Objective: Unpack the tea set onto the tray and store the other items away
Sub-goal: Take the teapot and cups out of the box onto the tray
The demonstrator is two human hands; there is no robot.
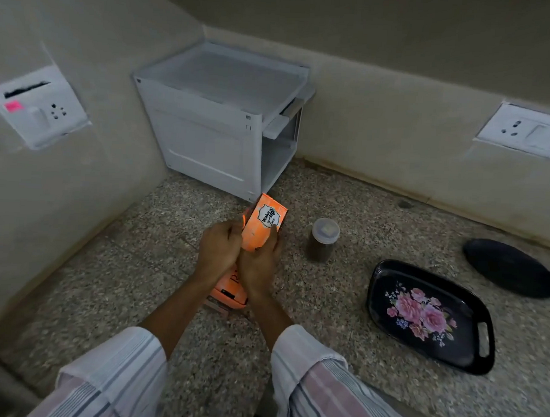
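Both hands hold a small orange box (263, 225) with a "Wake up" label, lifted above the speckled counter. My left hand (219, 251) grips its left side and my right hand (259, 266) wraps its lower right side. Under the hands lies a larger orange box (228, 293), mostly hidden by my wrists. A black tray with a pink flower print (429, 315) rests on the counter to the right, with nothing on it.
A white plastic drawer cabinet (221, 122) stands in the back corner, its right side open. A lidded jar of brown grains (323, 239) sits right of the boxes. A black oval lid or plate (509, 268) lies far right. Wall sockets (38, 106) (526, 130) flank the counter.
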